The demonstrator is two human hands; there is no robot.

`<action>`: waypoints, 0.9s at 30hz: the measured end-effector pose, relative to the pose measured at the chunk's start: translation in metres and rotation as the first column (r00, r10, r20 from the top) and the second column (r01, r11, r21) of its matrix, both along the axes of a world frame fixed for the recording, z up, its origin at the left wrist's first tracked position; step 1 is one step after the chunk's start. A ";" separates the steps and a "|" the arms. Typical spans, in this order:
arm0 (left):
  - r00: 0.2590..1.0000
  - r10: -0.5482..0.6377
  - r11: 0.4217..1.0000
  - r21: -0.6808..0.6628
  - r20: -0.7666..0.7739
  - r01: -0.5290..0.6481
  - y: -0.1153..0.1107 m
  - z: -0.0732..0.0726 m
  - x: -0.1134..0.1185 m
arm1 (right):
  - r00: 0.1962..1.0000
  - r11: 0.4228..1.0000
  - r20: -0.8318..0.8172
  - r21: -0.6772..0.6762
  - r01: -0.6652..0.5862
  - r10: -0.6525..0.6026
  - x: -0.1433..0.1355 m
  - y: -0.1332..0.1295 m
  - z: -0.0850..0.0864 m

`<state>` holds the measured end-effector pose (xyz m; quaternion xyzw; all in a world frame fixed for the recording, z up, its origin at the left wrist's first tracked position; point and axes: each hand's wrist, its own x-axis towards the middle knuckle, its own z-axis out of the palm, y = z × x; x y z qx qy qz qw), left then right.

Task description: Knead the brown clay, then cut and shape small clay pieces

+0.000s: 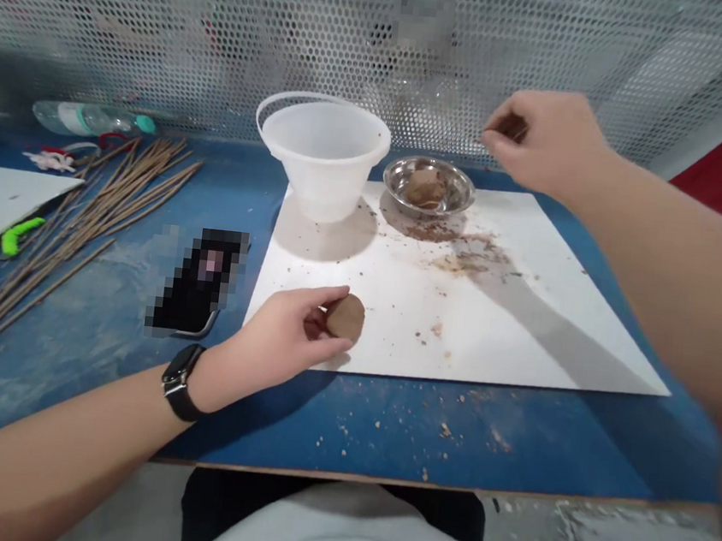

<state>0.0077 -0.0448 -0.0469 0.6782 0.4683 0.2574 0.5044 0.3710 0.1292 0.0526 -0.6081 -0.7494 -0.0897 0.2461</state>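
My left hand (287, 332) wraps thumb and fingers around a round, flat-faced brown lump that looks like clay (346, 319), just above the near edge of a white board (523, 322). Raised over the far right of the board, my right hand (542, 139) has its fingers curled with thumb and fingertips close together; whether anything is between them I cannot make out. Below and left of it, a shiny metal bowl (395, 190) holds a larger brown lump (426, 188). Reddish-brown crumbs (433, 232) and a smear lie on the board in front of the bowl.
A white plastic bucket (326, 172) stands left of the bowl, against a perforated metal screen (200, 21). To the left on the blue table (114, 348) lie a phone (195, 283), a bundle of thin sticks (81, 232) and a plastic bottle (86, 118).
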 end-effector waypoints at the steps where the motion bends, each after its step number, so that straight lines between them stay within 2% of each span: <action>1: 1.000 -0.004 1.000 -0.018 0.019 0.005 -0.001 0.000 0.003 | 0.999 1.000 -0.031 0.010 -0.021 0.021 -0.003 -0.024 -0.003; 2: 0.999 -0.014 0.999 -0.034 0.037 0.015 -0.002 0.001 0.006 | 0.997 0.999 -0.061 0.019 -0.050 0.051 -0.010 -0.048 -0.007; 4: 0.998 -0.058 0.998 0.005 0.012 0.058 -0.005 0.008 0.007 | 0.973 0.977 -0.090 -0.011 -0.214 0.212 -0.028 -0.092 -0.020; 6: 0.980 -0.124 0.975 0.165 -0.154 0.150 -0.008 0.017 0.002 | 0.913 0.913 -0.137 -0.087 -0.398 0.385 -0.050 -0.127 -0.037; 9: 0.889 -0.105 0.875 0.384 -0.446 0.296 -0.009 0.032 -0.011 | 0.840 0.827 -0.224 -0.176 -0.534 0.494 -0.077 -0.157 -0.064; 12: 0.873 0.047 0.795 0.548 -0.486 0.261 -0.006 0.039 -0.022 | 0.814 0.789 -0.229 -0.213 -0.576 0.533 -0.089 -0.162 -0.085; 15: 0.847 0.211 0.683 0.693 -0.488 0.229 -0.001 0.036 -0.026 | 0.797 0.779 -0.200 -0.176 -0.602 0.571 -0.093 -0.157 -0.098; 17: 0.830 0.233 0.612 0.739 -0.507 0.280 0.004 0.033 -0.027 | 0.778 0.769 -0.189 -0.134 -0.625 0.599 -0.095 -0.155 -0.104; 19: 0.825 0.179 0.569 0.741 -0.536 0.357 0.008 0.029 -0.028 | 0.760 0.754 -0.178 -0.112 -0.647 0.625 -0.097 -0.155 -0.108; 21: 0.820 0.100 0.567 0.710 -0.563 0.418 0.012 0.025 -0.028 | 0.744 0.741 -0.165 -0.091 -0.666 0.648 -0.099 -0.157 -0.110; 23: 0.813 0.039 0.603 0.662 -0.582 0.445 0.014 0.021 -0.029 | 0.734 0.736 -0.158 -0.053 -0.675 0.661 -0.100 -0.158 -0.112; 27: 0.824 0.013 0.663 0.622 -0.566 0.417 0.015 0.017 -0.027 | 0.721 0.728 -0.148 -0.010 -0.686 0.677 -0.100 -0.159 -0.113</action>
